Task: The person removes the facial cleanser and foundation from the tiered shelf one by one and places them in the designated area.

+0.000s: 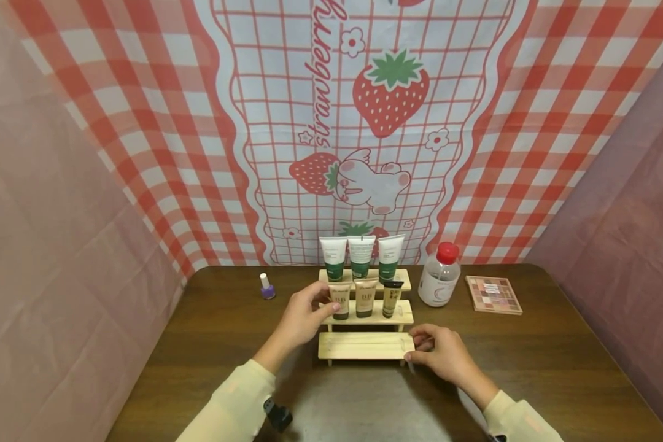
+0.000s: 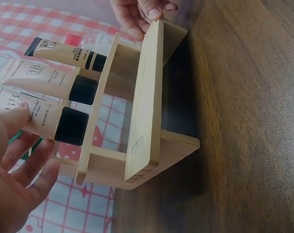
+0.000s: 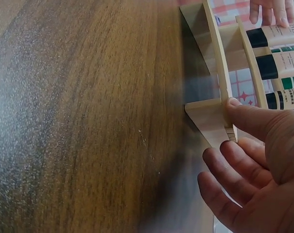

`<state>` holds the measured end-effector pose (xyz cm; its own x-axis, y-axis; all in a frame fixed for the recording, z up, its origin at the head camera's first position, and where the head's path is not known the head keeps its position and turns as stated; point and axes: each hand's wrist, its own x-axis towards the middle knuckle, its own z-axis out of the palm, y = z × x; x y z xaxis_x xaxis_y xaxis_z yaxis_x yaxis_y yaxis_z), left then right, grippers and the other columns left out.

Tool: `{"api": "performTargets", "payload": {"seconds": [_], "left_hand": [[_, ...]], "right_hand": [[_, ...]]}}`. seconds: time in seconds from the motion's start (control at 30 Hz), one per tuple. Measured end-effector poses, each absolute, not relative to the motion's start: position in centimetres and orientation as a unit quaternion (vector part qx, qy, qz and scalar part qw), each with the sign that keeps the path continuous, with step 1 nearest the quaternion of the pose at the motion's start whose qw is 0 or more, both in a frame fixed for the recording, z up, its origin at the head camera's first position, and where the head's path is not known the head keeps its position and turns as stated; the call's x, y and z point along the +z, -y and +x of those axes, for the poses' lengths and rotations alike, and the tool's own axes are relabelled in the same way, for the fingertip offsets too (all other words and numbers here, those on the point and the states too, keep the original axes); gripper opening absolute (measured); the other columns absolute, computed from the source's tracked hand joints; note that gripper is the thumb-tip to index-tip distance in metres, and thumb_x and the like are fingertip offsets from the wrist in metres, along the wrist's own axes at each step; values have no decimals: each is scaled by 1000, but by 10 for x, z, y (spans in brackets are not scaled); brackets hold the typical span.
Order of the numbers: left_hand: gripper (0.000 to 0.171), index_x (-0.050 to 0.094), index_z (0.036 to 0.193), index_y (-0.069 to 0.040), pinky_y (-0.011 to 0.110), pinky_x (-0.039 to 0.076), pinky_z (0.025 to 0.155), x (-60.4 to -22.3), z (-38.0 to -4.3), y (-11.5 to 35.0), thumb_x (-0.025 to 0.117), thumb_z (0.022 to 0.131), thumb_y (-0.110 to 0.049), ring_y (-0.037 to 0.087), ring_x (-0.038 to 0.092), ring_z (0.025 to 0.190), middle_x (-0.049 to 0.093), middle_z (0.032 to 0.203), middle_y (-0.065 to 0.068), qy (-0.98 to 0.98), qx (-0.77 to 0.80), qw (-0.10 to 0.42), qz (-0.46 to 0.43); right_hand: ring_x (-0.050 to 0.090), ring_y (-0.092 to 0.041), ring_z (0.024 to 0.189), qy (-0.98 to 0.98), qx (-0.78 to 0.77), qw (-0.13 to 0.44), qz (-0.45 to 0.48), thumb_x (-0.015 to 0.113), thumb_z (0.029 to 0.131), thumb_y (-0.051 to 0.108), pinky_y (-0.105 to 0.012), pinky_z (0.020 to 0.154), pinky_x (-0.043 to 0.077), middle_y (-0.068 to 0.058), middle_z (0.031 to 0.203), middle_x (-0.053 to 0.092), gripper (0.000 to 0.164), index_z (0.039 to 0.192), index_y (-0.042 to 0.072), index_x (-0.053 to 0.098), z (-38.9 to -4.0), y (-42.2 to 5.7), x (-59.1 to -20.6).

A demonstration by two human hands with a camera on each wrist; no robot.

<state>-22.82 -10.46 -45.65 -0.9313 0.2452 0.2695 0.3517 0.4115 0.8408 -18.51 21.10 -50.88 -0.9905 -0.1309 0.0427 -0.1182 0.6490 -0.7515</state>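
Note:
A three-tier wooden display rack (image 1: 364,347) stands on the table. My left hand (image 1: 304,314) pinches the left BB cream tube (image 1: 340,299) on the middle tier, thumb in front and fingers behind. In the left wrist view this tube (image 2: 47,116) has its black cap down on the shelf. Beside it stand a second BB cream tube (image 1: 365,299) and a smaller gold tube with a black end (image 1: 391,299). My right hand (image 1: 443,353) holds the right end of the bottom tier; the right wrist view shows the thumb (image 3: 236,104) against the board's edge.
Three white-and-green tubes (image 1: 361,256) stand on the top tier. Left of the rack is a purple nail polish bottle (image 1: 266,287). To the right are a clear bottle with a red cap (image 1: 439,276) and an eyeshadow palette (image 1: 493,294). A strawberry-print curtain (image 1: 387,166) hangs behind.

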Motion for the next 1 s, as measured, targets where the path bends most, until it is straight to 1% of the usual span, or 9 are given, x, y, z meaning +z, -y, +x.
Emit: {"api": "performTargets", "payload": {"seconds": [0.1, 0.23, 0.37, 0.47, 0.57, 0.73, 0.87, 1.0], "left_hand": [[15, 69, 106, -15, 33, 58, 84, -454, -225, 109, 76, 94, -14, 15, 68, 94, 74, 100, 1, 838, -514, 56, -173], [20, 70, 112, -13, 35, 59, 87, -450, -220, 121, 76, 94, -13, 17, 69, 96, 74, 103, 3, 835, -522, 66, -163], [26, 70, 120, -9, 31, 58, 85, -451, -217, 140, 75, 94, -13, 19, 67, 97, 74, 106, 7, 828, -535, 69, -154], [28, 70, 121, -5, 27, 57, 83, -457, -217, 154, 74, 95, -13, 21, 67, 97, 73, 106, 11, 827, -542, 66, -135], [27, 70, 120, -2, 25, 58, 75, -467, -217, 165, 75, 94, -11, 20, 68, 92, 73, 103, 13, 832, -543, 57, -102], [30, 66, 121, 5, 31, 57, 60, -483, -216, 177, 73, 94, -6, 17, 67, 77, 72, 96, 16, 825, -563, 19, -45], [27, 67, 118, 3, 30, 56, 57, -493, -215, 181, 74, 93, -6, 16, 64, 70, 73, 89, 12, 832, -555, -9, -10], [26, 68, 116, 2, 30, 54, 54, -501, -213, 183, 75, 92, -6, 17, 62, 65, 72, 84, 10, 846, -532, -23, 3]], "right_hand": [[71, -12, 79, -908, -414, 11, -65, 94, 70, 15, -25, 71, 58, -2, 90, 74, 44, 107, 5, 73, -185, -210, -508], [71, -12, 79, -909, -413, 16, -58, 95, 70, 16, -24, 70, 57, -2, 91, 75, 45, 108, 5, 73, -184, -209, -508], [71, -12, 79, -909, -414, 21, -52, 95, 70, 16, -24, 70, 57, -2, 92, 75, 46, 109, 5, 73, -183, -209, -506], [71, -12, 79, -907, -417, 22, -52, 94, 70, 16, -25, 70, 57, -3, 92, 75, 46, 110, 5, 73, -182, -208, -505], [71, -12, 79, -907, -417, 20, -54, 94, 70, 16, -25, 70, 57, -3, 93, 75, 47, 110, 5, 73, -182, -208, -505], [71, -12, 78, -908, -414, 16, -58, 94, 70, 16, -25, 70, 57, -3, 92, 75, 46, 109, 4, 73, -183, -209, -505], [71, -12, 78, -909, -413, 16, -59, 94, 70, 16, -25, 70, 57, -3, 92, 76, 46, 109, 4, 73, -183, -209, -505], [71, -12, 78, -908, -414, 16, -58, 94, 70, 16, -25, 70, 57, -2, 92, 75, 46, 109, 4, 73, -183, -209, -505]]}}
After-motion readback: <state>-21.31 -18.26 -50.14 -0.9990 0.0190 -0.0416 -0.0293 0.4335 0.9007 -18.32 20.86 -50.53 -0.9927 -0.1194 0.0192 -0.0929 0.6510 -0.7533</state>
